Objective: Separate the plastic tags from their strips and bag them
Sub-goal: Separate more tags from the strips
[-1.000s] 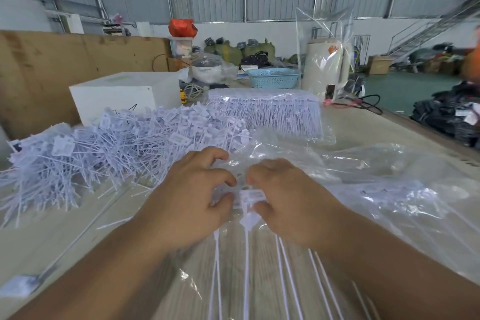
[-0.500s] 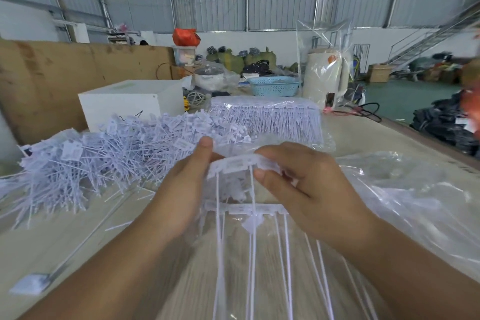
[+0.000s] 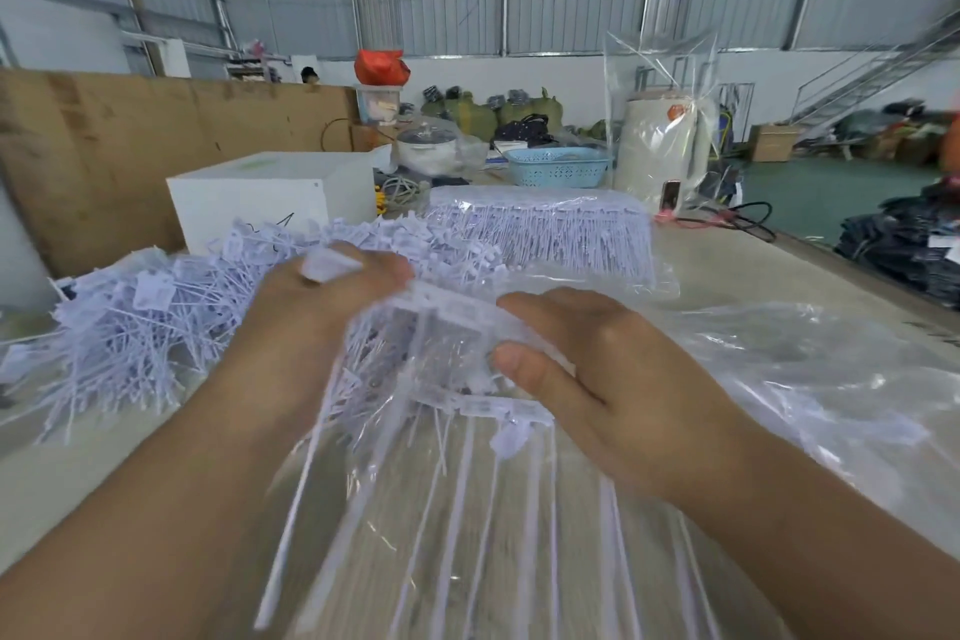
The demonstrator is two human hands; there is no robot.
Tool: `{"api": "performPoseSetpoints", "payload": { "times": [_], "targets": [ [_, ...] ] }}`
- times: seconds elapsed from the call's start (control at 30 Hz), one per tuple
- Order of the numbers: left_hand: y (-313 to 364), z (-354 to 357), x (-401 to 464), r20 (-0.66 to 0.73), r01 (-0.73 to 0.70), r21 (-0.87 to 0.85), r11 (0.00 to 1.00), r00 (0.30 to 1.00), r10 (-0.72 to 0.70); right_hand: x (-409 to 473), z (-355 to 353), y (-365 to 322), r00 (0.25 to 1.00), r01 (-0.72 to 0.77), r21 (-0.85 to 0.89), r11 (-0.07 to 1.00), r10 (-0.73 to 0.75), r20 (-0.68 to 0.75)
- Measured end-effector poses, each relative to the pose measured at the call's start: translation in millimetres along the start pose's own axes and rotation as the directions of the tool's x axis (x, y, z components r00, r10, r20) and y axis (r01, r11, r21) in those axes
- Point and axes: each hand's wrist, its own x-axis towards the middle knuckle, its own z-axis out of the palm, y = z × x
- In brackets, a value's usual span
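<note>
Head view, sole camera.

Step in hand, judged: pulling a comb of tags apart over the open bag. Best done with grip kept close to the tag heads, strips twisted rather than yanked, tails kept hanging into the bag mouth so loose pieces fall inside.

- Left hand (image 3: 311,327): raised at centre left, fingers curled round a bunch of white plastic tags on thin strips (image 3: 441,327); one flat tag head (image 3: 327,265) showing above the knuckles.
- Right hand (image 3: 597,369): centre right, thumb pressed toward the forefinger, pinching the same bunch at its right edge. Motion blur; exact finger contact not clear.
- Tags held: rectangular flat heads, long stiff needle-thin tails hanging toward the near edge, pale lilac-white, smooth moulded plastic.
- Clear thin plastic bag (image 3: 779,379): crinkled, glossy, spread beneath and to the right of both hands; some tags seen through the film.
- Loose heap of white tags (image 3: 140,327): left, tangled, bristly, resting on the table.
- Packed clear bag of aligned tags (image 3: 545,234): far centre, neat brush-like rows.
- Pale matte table top (image 3: 737,265): flat, carrying all of the above.
- White square box (image 3: 260,198): far left, behind the heap.
- Blue perforated plastic basket (image 3: 558,166): far centre.
</note>
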Motion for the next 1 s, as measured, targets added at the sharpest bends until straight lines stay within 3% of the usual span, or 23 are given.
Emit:
{"api": "performPoseSetpoints", "payload": {
  "times": [0.1,0.17,0.23,0.33,0.4,0.5,0.57,0.63,0.7,0.77,0.93,1.0],
  "targets": [
    [8.3,-20.8,11.4,-0.114,0.047,-0.335,0.941,0.989,-0.089,0.2,-4.4,-0.3,0.988,-0.127,-0.139,0.982,0.137,0.066],
    [9.4,-29.1,16.1,-0.183,0.062,-0.441,0.895,0.97,-0.158,1.3,-6.9,3.1,0.955,-0.215,-0.2,0.956,0.248,0.164],
    [8.4,-28.3,17.0,-0.233,0.088,-0.402,0.911,0.953,-0.194,2.8,-6.9,4.0,0.937,-0.251,-0.21,0.945,0.292,0.193],
    [3.8,-8.3,6.3,-0.251,0.034,-0.148,0.988,0.966,-0.071,4.4,-4.4,2.1,0.952,-0.265,-0.251,0.931,0.294,0.086],
    [0.9,10.4,-10.1,-0.143,-0.045,0.114,0.992,0.988,0.061,4.6,-1.8,-2.9,0.962,-0.261,-0.229,0.938,0.273,0.02],
    [-0.2,35.0,-34.0,0.223,-0.197,0.382,0.903,0.968,0.117,3.7,1.7,-9.1,0.97,-0.24,-0.081,0.967,0.236,-0.055],
    [-1.6,42.8,-40.7,0.457,-0.433,0.556,0.71,0.872,0.175,3.8,1.7,-9.7,0.967,-0.242,0.014,0.97,0.242,-0.084],
    [-2.2,43.8,-41.2,0.541,-0.548,0.618,0.563,0.817,0.201,3.6,1.2,-9.6,0.955,-0.272,0.202,0.941,0.29,-0.066],
    [-4.7,41.1,-37.2,0.509,-0.528,0.638,0.56,0.835,0.208,3.6,0.9,-11.2,0.953,-0.283,0.357,0.89,0.302,0.0],
    [-7.4,36.9,-32.3,0.446,-0.497,0.662,0.561,0.863,0.239,2.7,0.7,-12.8,0.958,-0.272,0.388,0.881,0.287,0.019],
    [-10.5,3.8,-9.8,0.115,-0.226,0.651,0.725,0.973,0.2,1.2,-11.6,-4.6,0.91,-0.401,0.078,0.913,0.406,-0.082],
    [-10.0,-3.3,-6.5,0.057,-0.162,0.653,0.74,0.984,0.166,2.5,-16.4,0.7,0.879,-0.445,0.13,0.886,0.46,-0.127]
  ]
}}
